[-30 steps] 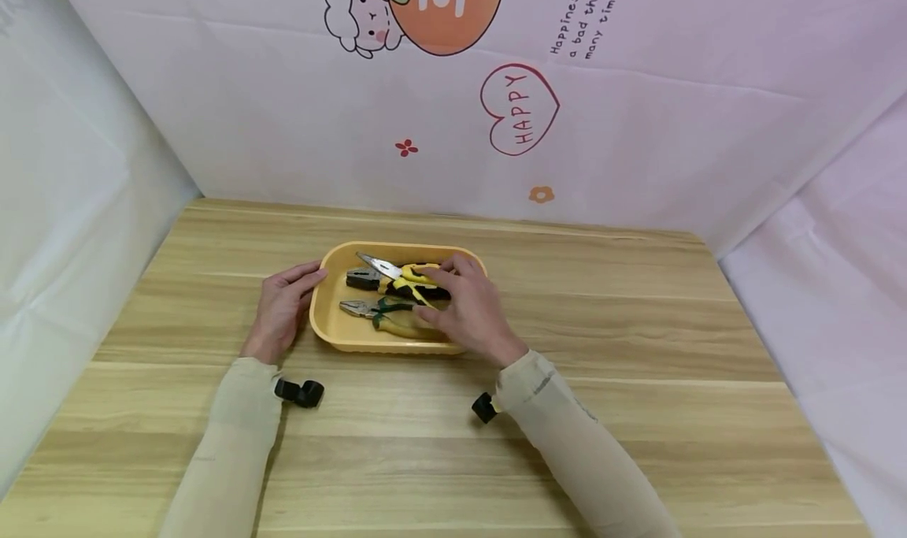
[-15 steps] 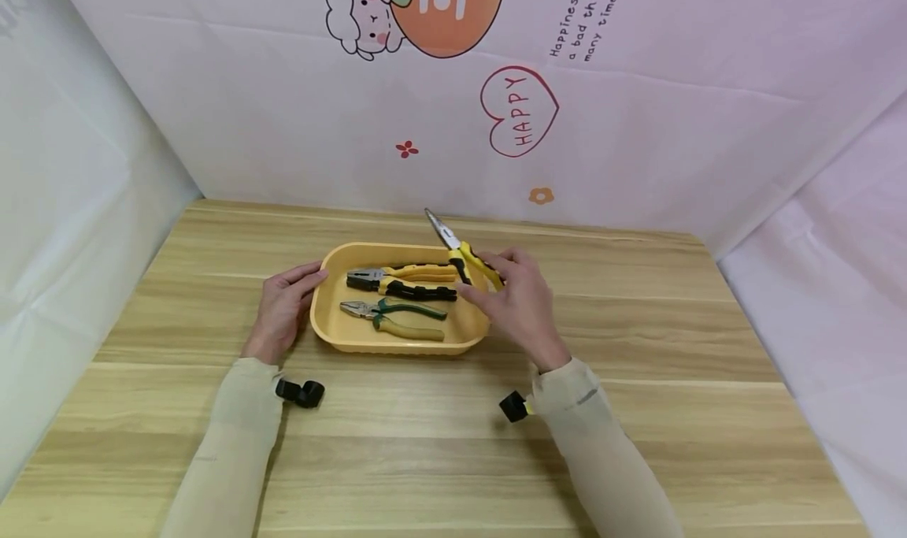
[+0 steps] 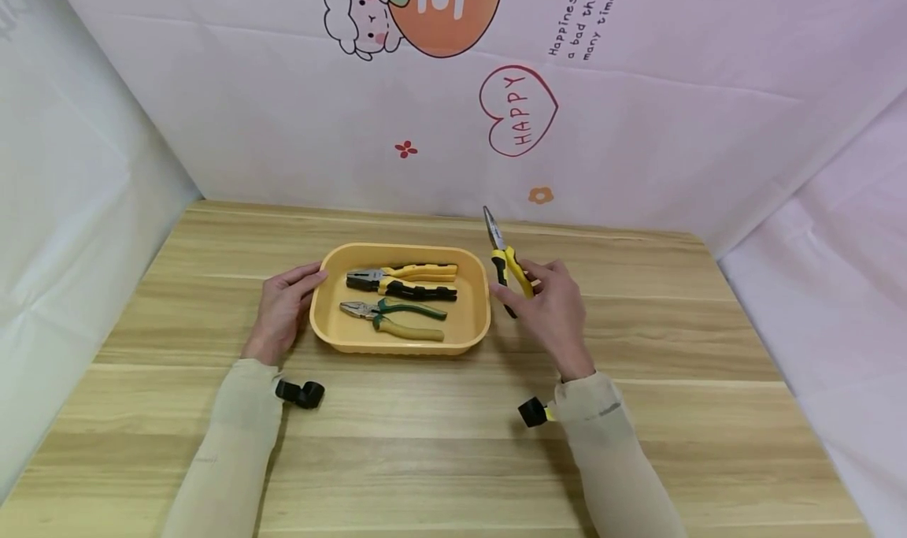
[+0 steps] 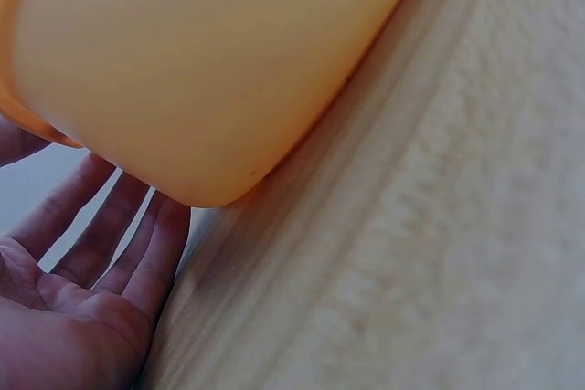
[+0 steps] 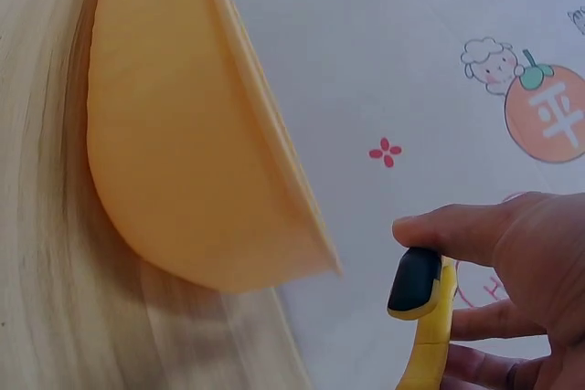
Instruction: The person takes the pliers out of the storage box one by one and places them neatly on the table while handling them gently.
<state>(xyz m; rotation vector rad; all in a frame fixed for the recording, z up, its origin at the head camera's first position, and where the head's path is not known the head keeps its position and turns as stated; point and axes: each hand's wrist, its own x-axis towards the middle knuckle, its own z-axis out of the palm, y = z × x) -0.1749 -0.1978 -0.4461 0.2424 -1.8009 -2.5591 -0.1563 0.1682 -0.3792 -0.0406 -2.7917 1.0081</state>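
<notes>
My right hand (image 3: pixel 549 309) grips yellow-and-black long-nose pliers (image 3: pixel 505 262) by the handles, tip pointing up and away, just right of the yellow tray (image 3: pixel 329 329). The right wrist view shows my thumb on the pliers' handle (image 5: pixel 422 303) beside the tray's outer wall (image 5: pixel 174 162). Inside the tray lie yellow-and-black combination pliers (image 3: pixel 404 280) and smaller green-and-yellow pliers (image 3: pixel 392 318). My left hand (image 3: pixel 282 308) rests flat on the table with straight fingers (image 4: pixel 119 244) against the tray's left wall (image 4: pixel 201 61).
The wooden table (image 3: pixel 673 325) reaches back to a pink printed backdrop (image 3: pixel 638 113). White sheeting (image 3: pixel 78 176) stands on the left and pink sheeting (image 3: pixel 836 302) on the right. Bare table lies in front of the tray and to its right.
My right hand has lifted the long-nose pliers out of the tray and carried them right, past the tray's rim. The left hand has stayed at the tray's left side.
</notes>
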